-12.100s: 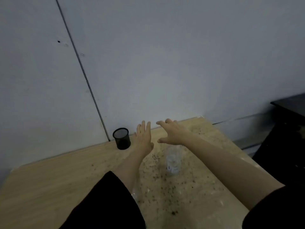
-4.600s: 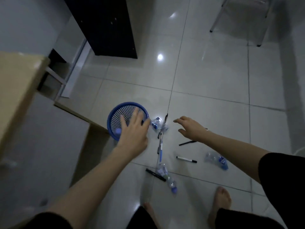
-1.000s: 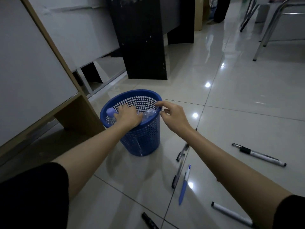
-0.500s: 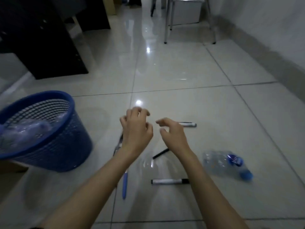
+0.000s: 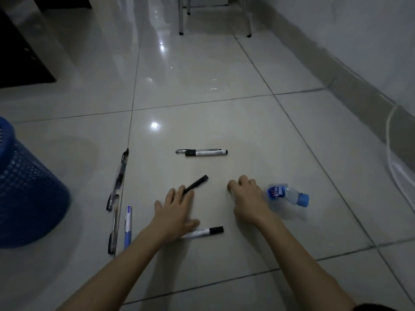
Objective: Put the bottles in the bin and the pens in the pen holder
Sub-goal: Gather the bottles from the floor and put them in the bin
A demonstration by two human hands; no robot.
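Bottle step in hand: the right hand [image 5: 248, 202], fingers loosely curled and empty, reaches beside the clear bottle [image 5: 286, 195] lying right of centre, the left hand [image 5: 176, 215] spread flat over a black pen [image 5: 195, 184]; next, grip it and carry it to the blue bin [image 5: 27, 191] at left edge

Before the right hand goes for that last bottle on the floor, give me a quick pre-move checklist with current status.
1. Bottle in view and reachable: ok, it lies on its side on the floor tiles, right beside the right hand.
2. Right hand free to grasp: ok, fingers curled, nothing in it.
3. Left hand clear of the bottle: ok, it is over the black pen and hides part of a white marker.
4. Bin within view: ok, at the left edge, upright.
5. Bottle cap on: ok, blue cap fitted.
6. Pen holder located: cannot tell, not in view.
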